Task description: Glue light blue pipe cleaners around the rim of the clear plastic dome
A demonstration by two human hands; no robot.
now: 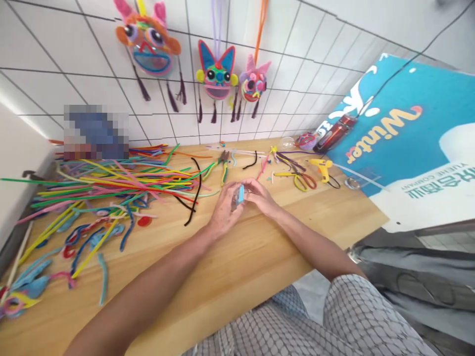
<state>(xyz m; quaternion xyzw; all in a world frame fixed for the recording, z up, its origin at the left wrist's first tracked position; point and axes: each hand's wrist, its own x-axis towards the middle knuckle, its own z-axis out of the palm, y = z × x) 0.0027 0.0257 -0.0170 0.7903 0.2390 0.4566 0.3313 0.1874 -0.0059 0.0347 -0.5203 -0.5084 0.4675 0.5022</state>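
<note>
Above the middle of the wooden table, my two hands meet around a small clear plastic piece with a light-blue strip (241,193) on it. My left hand (221,210) is closed round its left side. My right hand (260,197) presses the blue strip from the right with bent fingers. The palms and much of the clear piece are hidden. Just beyond the hands lie green-handled pliers (223,160) and a pink pipe cleaner (263,167). Black pipe cleaners (199,185) rest to the left of my left hand.
A heap of coloured pipe cleaners (122,183) covers the left side. Scissors (305,181), a yellow glue gun (322,168) and a red bottle (336,133) are at the right. Decorated masks (218,79) hang on the tiled wall. A blue printed board (408,143) stands at the right.
</note>
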